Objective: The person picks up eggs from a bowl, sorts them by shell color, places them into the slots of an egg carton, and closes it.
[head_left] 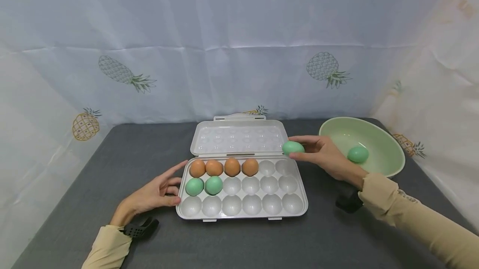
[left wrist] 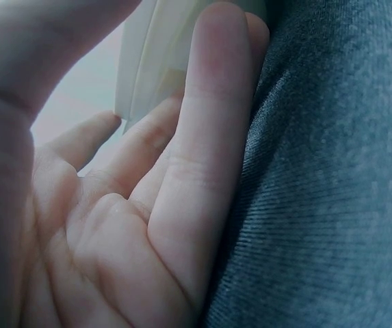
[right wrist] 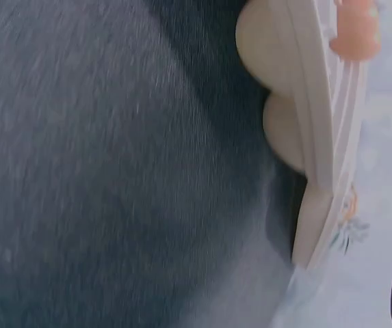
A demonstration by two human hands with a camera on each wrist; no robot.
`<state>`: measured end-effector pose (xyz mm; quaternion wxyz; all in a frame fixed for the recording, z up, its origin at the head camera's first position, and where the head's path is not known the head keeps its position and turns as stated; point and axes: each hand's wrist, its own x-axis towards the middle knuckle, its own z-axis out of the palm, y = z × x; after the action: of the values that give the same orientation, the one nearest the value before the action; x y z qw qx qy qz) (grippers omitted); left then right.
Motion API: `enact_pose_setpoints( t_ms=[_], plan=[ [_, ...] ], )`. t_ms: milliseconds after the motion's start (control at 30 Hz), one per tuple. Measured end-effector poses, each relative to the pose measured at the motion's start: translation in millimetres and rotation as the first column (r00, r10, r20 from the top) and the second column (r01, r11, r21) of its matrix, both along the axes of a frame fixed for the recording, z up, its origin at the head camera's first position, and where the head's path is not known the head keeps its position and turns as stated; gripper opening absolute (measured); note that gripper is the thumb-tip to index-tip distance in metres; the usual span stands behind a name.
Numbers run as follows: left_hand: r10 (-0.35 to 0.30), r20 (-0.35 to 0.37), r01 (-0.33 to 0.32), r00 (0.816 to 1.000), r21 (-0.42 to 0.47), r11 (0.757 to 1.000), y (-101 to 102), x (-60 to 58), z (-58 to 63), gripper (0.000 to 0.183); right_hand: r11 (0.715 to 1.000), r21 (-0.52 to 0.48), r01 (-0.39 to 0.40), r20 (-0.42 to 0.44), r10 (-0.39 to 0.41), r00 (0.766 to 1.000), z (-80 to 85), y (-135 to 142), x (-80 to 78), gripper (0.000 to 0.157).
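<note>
A green egg [head_left: 293, 148] is pinched between the thumb and fingers of my right hand [head_left: 328, 157], above the back right corner of a white egg tray [head_left: 241, 215]. Several brown eggs [head_left: 232, 167] fill the left part of the tray's back row. Two green eggs [head_left: 213, 185] sit at the left of the middle row. My left hand [head_left: 152, 195] touches the tray's left edge with extended thumb and forefinger; its other fingers bend loosely against the side. In the right wrist view the tray's side [right wrist: 312, 89] shows, with only a bit of finger at the right edge.
The tray's hinged lid [head_left: 239, 138] lies open toward the back. At the right stands a light green bowl [head_left: 389, 156] with one green egg [head_left: 358, 154] inside. Dark grey cloth covers the table [head_left: 209, 244]. A pineapple-print curtain [head_left: 232, 77] hangs behind.
</note>
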<state>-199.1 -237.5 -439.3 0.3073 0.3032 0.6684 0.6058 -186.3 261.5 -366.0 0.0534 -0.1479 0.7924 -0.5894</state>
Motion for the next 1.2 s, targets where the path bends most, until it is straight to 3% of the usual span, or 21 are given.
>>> enact_pose_setpoints(
  t_ms=[233, 400, 833, 1200],
  plan=[
    [-0.010, -0.009, 0.010, 1.000, 0.011, 1.000, 0, -0.1, 1.0, 0.098, 1.000, -0.001, -0.011, 0.014, 0.011, 1.000, -4.1, -23, 2.2, 0.061],
    [-0.005, -0.009, 0.005, 1.000, 0.007, 1.000, 0, 0.3, 0.6, 0.099, 0.996, -0.042, -0.078, 0.018, 0.079, 0.997, -6.6, -43, 3.4, 0.066],
    [-0.008, -0.013, 0.008, 1.000, 0.016, 1.000, 0, -0.4, 1.5, 0.099, 0.991, -0.053, -0.123, 0.021, 0.124, 0.992, -11.3, -73, 8.1, 0.061],
    [-0.007, -0.015, 0.007, 1.000, 0.018, 1.000, 0, -0.3, 1.3, 0.100, 0.982, -0.026, -0.188, 0.018, 0.188, 0.982, -7.2, -119, 10.6, 0.053]
  ],
)
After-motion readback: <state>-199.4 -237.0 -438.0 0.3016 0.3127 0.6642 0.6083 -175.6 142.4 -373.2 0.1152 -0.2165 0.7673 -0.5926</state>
